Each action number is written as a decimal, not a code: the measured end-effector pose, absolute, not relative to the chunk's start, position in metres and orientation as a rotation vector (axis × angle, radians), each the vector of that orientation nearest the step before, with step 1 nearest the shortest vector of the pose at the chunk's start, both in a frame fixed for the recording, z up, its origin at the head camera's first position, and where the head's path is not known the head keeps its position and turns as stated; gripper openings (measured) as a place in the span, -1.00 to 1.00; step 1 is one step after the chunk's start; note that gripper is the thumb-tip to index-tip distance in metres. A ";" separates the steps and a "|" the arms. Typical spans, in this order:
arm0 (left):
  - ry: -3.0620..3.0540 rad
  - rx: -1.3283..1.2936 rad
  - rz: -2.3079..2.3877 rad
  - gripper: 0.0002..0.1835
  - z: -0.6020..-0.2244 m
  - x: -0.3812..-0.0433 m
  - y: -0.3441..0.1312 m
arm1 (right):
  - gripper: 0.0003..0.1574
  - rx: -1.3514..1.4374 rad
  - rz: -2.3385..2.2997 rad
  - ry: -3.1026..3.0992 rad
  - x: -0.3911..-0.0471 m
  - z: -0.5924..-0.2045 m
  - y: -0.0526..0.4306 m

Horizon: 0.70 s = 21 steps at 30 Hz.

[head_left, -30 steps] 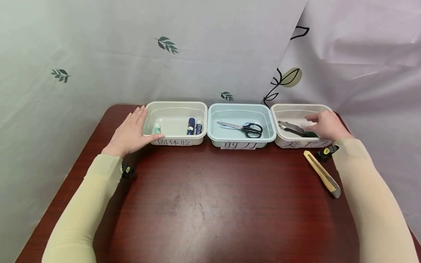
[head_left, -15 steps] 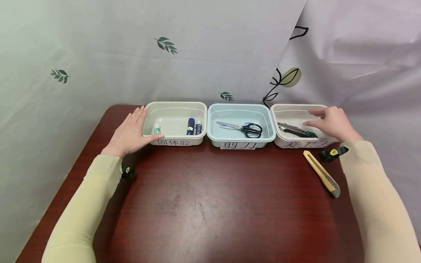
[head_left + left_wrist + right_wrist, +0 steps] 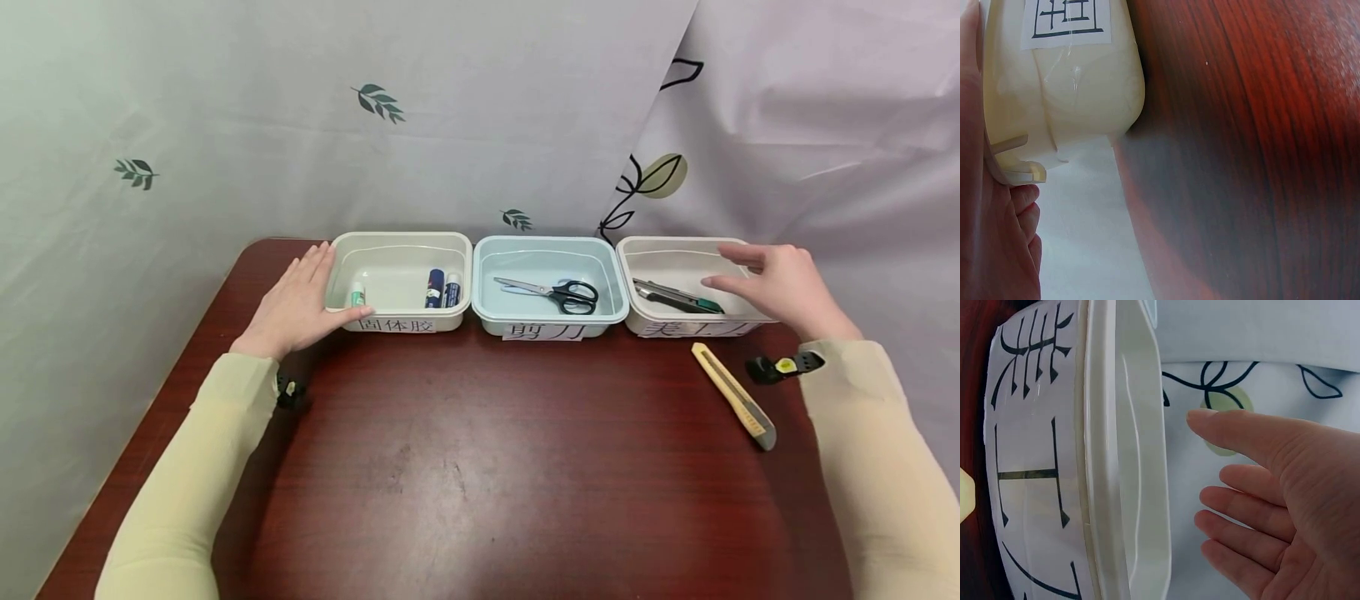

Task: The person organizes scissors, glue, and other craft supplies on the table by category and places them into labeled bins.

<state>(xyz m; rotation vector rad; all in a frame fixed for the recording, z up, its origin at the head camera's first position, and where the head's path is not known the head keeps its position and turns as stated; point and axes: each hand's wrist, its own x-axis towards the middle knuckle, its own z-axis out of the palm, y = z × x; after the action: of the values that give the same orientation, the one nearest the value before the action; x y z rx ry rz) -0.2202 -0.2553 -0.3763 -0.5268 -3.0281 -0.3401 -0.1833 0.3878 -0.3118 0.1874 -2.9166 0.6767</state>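
My left hand [image 3: 288, 304] rests with straight fingers on the left corner of the cream bin [image 3: 393, 258], its thumb along the front rim. Inside that bin are two blue-labelled glue sticks [image 3: 436, 288] and a small green-and-white one [image 3: 357, 293]. Holding nothing, my right hand [image 3: 787, 287] hovers at the right end of the beige bin [image 3: 667, 257], thumb and fingers apart. Utility knives [image 3: 678, 298], dark grey and green, lie in the beige bin. In the right wrist view the hand's fingers [image 3: 1241, 515] are spread beside the bin wall.
Between those bins stands a light-blue bin [image 3: 517, 254] with black-handled scissors [image 3: 577, 297]. A yellow utility knife [image 3: 733, 396] lies on the dark red table [image 3: 480, 467], in front of the beige bin. A patterned cloth [image 3: 450, 125] hangs behind the bins.
My right hand has moved away from the knives to the right, out over the beige bin's right end, leaving the knives in the bin. My left hand has stayed put.
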 end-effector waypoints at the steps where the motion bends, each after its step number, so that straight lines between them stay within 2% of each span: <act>1: -3.028 -0.525 -0.343 0.29 -0.376 -0.220 -0.255 | -0.20 0.187 0.671 -2.916 -0.182 -0.311 0.388; 9: -3.030 -0.526 -0.351 0.28 -0.376 -0.220 -0.256 | -0.15 0.164 0.698 -2.926 -0.163 -0.307 0.387; 21: -3.029 -0.523 -0.365 0.28 -0.377 -0.219 -0.255 | -0.20 0.144 0.656 -2.953 -0.134 -0.313 0.388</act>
<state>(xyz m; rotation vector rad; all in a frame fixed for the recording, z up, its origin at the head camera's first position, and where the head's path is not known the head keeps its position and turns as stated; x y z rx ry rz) -0.2194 -0.2554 -0.3767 -0.5228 -3.0292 -0.3652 -0.1342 0.3877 -0.3130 0.1436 -2.9525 0.6563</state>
